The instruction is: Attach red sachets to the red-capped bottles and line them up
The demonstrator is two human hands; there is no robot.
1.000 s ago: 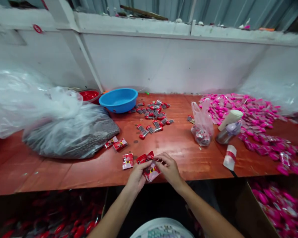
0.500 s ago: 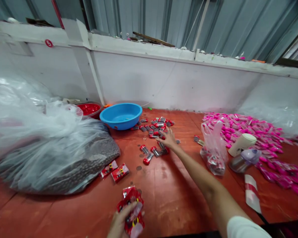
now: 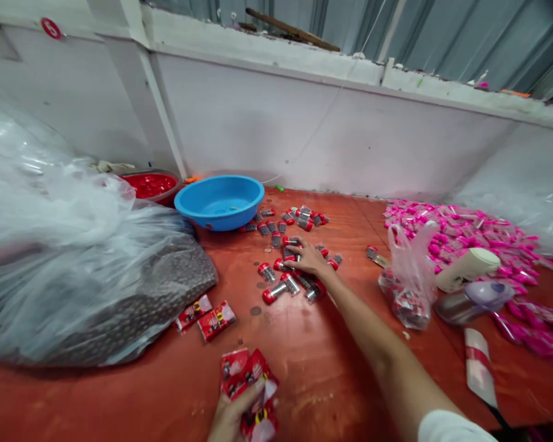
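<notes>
At the bottom of the view my left hand point(image 3: 237, 408) is closed on several red printed packets point(image 3: 253, 383), fanned out with the thumb lying across them. My right hand point(image 3: 312, 258) reaches over the pile of small clear tubes with red caps point(image 3: 276, 294); its fingers are stretched out and touch or nearly touch tubes in the middle of the pile. Dark contents show inside the tubes. Two more red printed packets point(image 3: 216, 319) lie to the left, beside a large clear plastic bag point(image 3: 166, 307) full of dark, dotted-looking small items.
Behind the tubes stands a blue basin point(image 3: 219, 202), with a red-filled bowl point(image 3: 152, 184) beside it. On the right are a knotted plastic bag point(image 3: 412, 282), a heap of pink wrapped items point(image 3: 470, 233), a pale cup point(image 3: 467, 270), a lidded bottle point(image 3: 472, 301) and a white-and-red tool point(image 3: 479, 368).
My right hand has lowered onto the tubes, some of which have shifted towards me. My left hand still holds the red packets, now fanned wider. The camera view has tilted downward.
</notes>
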